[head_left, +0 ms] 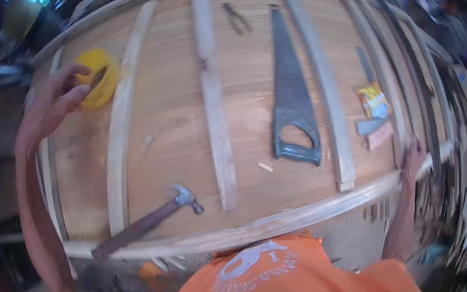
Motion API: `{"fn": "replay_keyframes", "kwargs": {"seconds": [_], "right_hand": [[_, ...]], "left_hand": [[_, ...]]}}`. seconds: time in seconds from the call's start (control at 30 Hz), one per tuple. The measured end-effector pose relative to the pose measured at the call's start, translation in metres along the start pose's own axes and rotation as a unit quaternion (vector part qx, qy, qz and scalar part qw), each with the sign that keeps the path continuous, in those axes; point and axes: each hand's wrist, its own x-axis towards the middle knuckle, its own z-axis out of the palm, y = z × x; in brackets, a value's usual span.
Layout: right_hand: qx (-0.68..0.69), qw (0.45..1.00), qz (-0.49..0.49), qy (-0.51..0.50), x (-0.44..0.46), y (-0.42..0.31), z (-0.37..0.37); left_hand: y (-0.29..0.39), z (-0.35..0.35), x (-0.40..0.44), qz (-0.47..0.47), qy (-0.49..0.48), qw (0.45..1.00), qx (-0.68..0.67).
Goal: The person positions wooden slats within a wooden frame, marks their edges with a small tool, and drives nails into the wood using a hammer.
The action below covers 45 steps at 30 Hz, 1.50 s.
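Note:
At the far left, my left hand [64, 96] has thumb and fingers closed at the near side of a yellow round plastic container [106, 96]. Something dark shows in the container's middle; motion blur hides what it is. My right hand [412, 157] grips the wooden frame [293, 217] at its front right corner, fingers partly hidden. A claw hammer [148, 223] lies across the frame's front left. Between two slats of the panel lies a handsaw [288, 79], handle towards me.
Pliers [236, 18] lie near the far side. A yellow packet [373, 100] and a pinkish block [379, 135] sit between slats at the right. Raised wooden slats [214, 100] cross the plywood panel. Stacked wood strips [459, 220] stand at the right.

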Motion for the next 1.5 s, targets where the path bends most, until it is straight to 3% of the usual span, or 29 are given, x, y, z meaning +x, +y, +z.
{"fn": "replay_keyframes", "kwargs": {"seconds": [0.1,0.2,0.27,0.37,0.47,0.53,0.63,0.73,0.8,0.87,0.97,1.03,1.07,1.13,1.17,1.23,1.27,1.4,1.43,1.5], "right_hand": [[0.013,1.0,-0.019,-0.014,0.002,0.005,-0.005],[0.031,0.999,-0.023,-0.005,-0.007,-0.005,-0.008],[0.018,1.0,-0.007,0.005,-0.003,-0.025,-0.006],[0.083,0.996,-0.01,-0.002,-0.041,-0.086,-0.012],[0.142,0.973,-0.158,-0.091,-0.063,-0.139,-0.003],[0.17,0.963,-0.163,-0.133,-0.086,-0.194,0.003],[0.21,0.937,-0.147,-0.237,-0.116,-0.261,0.011],[0.173,0.843,-0.124,-0.495,-0.145,-0.341,0.012],[0.178,0.719,-0.162,-0.652,-0.178,-0.39,0.037],[0.227,0.648,-0.264,-0.677,-0.211,-0.428,0.069],[0.406,0.619,-0.288,-0.607,-0.24,-0.467,0.125],[0.405,0.648,-0.065,-0.642,-0.221,-0.496,0.142],[0.407,0.664,-0.095,-0.62,-0.202,-0.499,0.147],[0.333,0.769,-0.056,-0.543,-0.16,-0.511,0.151],[0.293,0.806,-0.076,-0.509,-0.134,-0.516,0.157],[0.212,0.864,-0.113,-0.443,-0.083,-0.521,0.183],[0.173,0.885,-0.137,-0.411,-0.064,-0.525,0.201],[0.172,0.868,-0.241,-0.398,-0.02,-0.548,0.275],[0.131,0.867,-0.259,-0.406,-0.007,-0.554,0.3],[0.087,0.862,-0.279,-0.414,0.008,-0.565,0.341]], "left_hand": [[-0.017,0.007,-0.032,-0.045,-0.194,0.98,0.028],[-0.014,0.022,-0.064,-0.07,-0.171,0.983,0.02],[-0.013,0.036,-0.076,0.022,-0.09,0.994,0.052],[0.01,0.109,-0.142,-0.006,-0.094,0.991,0.098],[-0.013,0.193,-0.192,-0.019,-0.173,0.979,0.104],[-0.012,0.215,-0.206,0.038,-0.036,0.987,0.153],[-0.011,0.207,-0.211,0.026,-0.032,0.989,0.144],[0.013,0.162,-0.19,0.007,0.056,0.991,0.118],[0.055,0.125,-0.162,-0.001,0.106,0.994,-0.01],[0.1,0.1,-0.119,0.038,0.108,0.989,-0.094],[0.152,0.11,-0.043,0.074,0.06,0.945,-0.313],[0.167,0.117,0.009,0.123,0.039,0.926,-0.355],[0.167,0.116,0.034,0.157,0.036,0.92,-0.357],[0.146,0.117,0.096,0.195,0.033,0.922,-0.332],[0.129,0.121,0.128,0.231,0.025,0.923,-0.305],[0.082,0.147,0.194,0.155,0.022,0.974,-0.164],[0.052,0.18,0.232,0.122,0.082,0.979,-0.139],[0.034,0.243,0.312,0.016,0.25,0.963,-0.096],[0.034,0.254,0.323,0.017,0.25,0.963,-0.1],[0.03,0.271,0.344,0.036,0.347,0.937,0.018]]}}
